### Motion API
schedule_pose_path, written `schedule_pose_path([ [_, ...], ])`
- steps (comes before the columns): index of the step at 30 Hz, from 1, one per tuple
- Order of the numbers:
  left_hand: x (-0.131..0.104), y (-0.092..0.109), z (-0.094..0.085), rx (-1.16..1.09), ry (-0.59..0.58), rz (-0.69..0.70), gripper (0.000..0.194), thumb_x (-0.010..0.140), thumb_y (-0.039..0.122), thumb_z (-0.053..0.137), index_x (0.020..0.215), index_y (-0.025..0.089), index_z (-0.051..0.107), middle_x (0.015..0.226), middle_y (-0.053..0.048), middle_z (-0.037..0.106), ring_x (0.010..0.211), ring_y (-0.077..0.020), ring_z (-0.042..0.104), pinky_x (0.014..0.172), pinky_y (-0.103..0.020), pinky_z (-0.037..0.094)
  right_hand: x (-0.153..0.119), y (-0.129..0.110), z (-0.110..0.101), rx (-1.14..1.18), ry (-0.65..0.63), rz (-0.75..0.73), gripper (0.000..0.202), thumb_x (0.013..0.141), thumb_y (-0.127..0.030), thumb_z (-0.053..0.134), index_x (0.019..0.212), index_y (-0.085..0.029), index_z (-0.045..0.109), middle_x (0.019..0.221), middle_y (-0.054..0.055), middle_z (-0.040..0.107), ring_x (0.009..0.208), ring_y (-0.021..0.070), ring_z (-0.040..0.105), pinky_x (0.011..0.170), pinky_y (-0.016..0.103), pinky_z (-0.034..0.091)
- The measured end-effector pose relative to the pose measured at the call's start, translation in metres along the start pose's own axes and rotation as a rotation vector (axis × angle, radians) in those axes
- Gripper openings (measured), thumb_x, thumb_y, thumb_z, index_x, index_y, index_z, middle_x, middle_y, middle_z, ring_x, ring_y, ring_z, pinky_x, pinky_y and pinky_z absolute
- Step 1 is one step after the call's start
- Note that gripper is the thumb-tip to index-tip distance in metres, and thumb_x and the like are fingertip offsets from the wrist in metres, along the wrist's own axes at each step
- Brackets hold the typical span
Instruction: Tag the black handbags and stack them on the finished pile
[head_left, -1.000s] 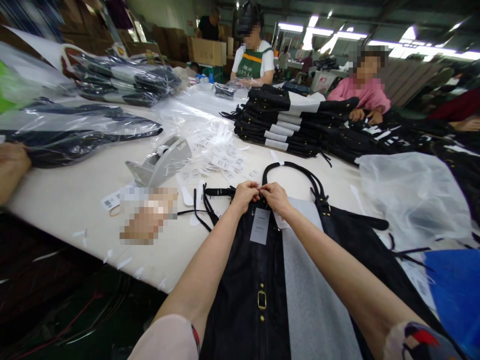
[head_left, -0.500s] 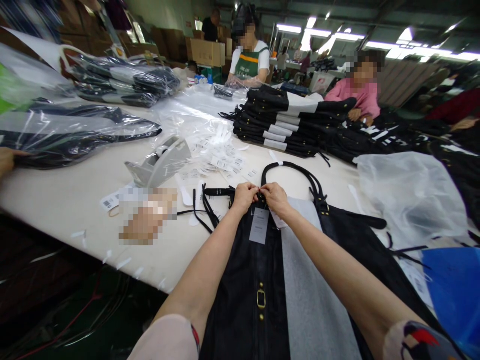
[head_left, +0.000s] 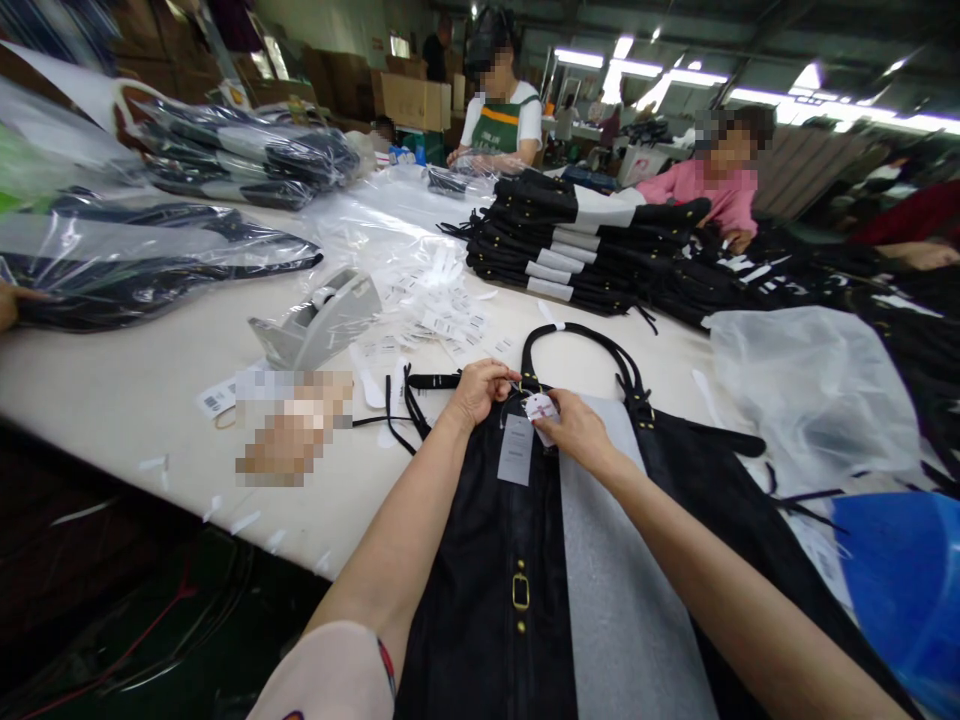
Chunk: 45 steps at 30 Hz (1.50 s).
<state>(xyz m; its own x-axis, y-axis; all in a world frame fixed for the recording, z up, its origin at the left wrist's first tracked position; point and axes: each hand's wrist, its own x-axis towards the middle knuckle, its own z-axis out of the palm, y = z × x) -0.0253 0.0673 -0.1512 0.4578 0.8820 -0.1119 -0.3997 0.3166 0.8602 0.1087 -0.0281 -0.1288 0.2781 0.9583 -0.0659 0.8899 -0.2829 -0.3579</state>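
Both forearms are extended from the lower edge of the frame toward its centre, with the wrists held low over a single black handbag (head_left: pixel 469 610). The left hand (head_left: pixel 484 393) is shown with its fingers curled and its fingertips drawn near together at the base of the bag's handle (head_left: pixel 561 328); whether anything is pinched there cannot be told. The right hand (head_left: pixel 579 430) is turned inward, and one small white tag (head_left: pixel 540 407) is gripped between its thumb and fingers, with almost no gap left. One grey hang tag (head_left: pixel 516 450) is suspended between the hands, just below the fingertips. The bag is laid from the centre to the lower edge, beneath and below both grips; on its front are seen one brass buckle (head_left: pixel 520 592) and two studs, beside one grey sheet (head_left: pixel 619 570). On the white table (head_left: pixel 180 400), one tape dispenser (head_left: pixel 322 322) is placed left of centre, and one stack of black bags (head_left: pixel 517 243) above centre. Two co-workers are seen in the upper part.
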Motion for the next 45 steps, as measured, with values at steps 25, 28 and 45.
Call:
schedule_pose_path([
  [25, -0.068, 0.0, 0.006, 0.202, -0.156, -0.013, 0.03, 0.059, 0.028, 0.072, 0.083, 0.014, 0.06, 0.067, 0.003, 0.056, 0.037, -0.0019, 0.041, 0.035, -0.016, 0.022, -0.006, -0.011, -0.019, 1.476, -0.494, 0.511, 0.009, 0.075, -0.003, 0.052, 0.08, -0.009, 0.057, 0.059, 0.002, 0.058, 0.05, 0.0079, 0.054, 0.041, 0.014, 0.042],
  [28, -0.078, -0.004, 0.009, 0.251, -0.177, -0.005, 0.033, 0.063, 0.029, 0.07, 0.091, 0.015, 0.061, 0.077, 0.0, 0.06, 0.038, -0.0012, 0.042, 0.035, -0.017, 0.025, -0.004, -0.019, -0.014, 1.486, -0.401, 0.521, 0.012, 0.073, 0.001, 0.05, 0.074, -0.01, 0.054, 0.055, 0.0, 0.056, 0.048, 0.0065, 0.053, 0.042, 0.014, 0.041],
  [45, -0.108, 0.0, 0.031, 0.417, -0.096, -0.007, 0.067, 0.067, 0.029, 0.066, 0.128, 0.012, 0.044, 0.059, 0.001, 0.059, 0.046, -0.0082, 0.051, 0.043, -0.019, 0.035, -0.009, -0.022, 0.004, 1.444, -0.423, 0.397, 0.022, 0.078, -0.037, 0.051, 0.075, -0.016, 0.058, 0.068, 0.0, 0.061, 0.063, 0.0114, 0.053, 0.055, 0.023, 0.036],
])
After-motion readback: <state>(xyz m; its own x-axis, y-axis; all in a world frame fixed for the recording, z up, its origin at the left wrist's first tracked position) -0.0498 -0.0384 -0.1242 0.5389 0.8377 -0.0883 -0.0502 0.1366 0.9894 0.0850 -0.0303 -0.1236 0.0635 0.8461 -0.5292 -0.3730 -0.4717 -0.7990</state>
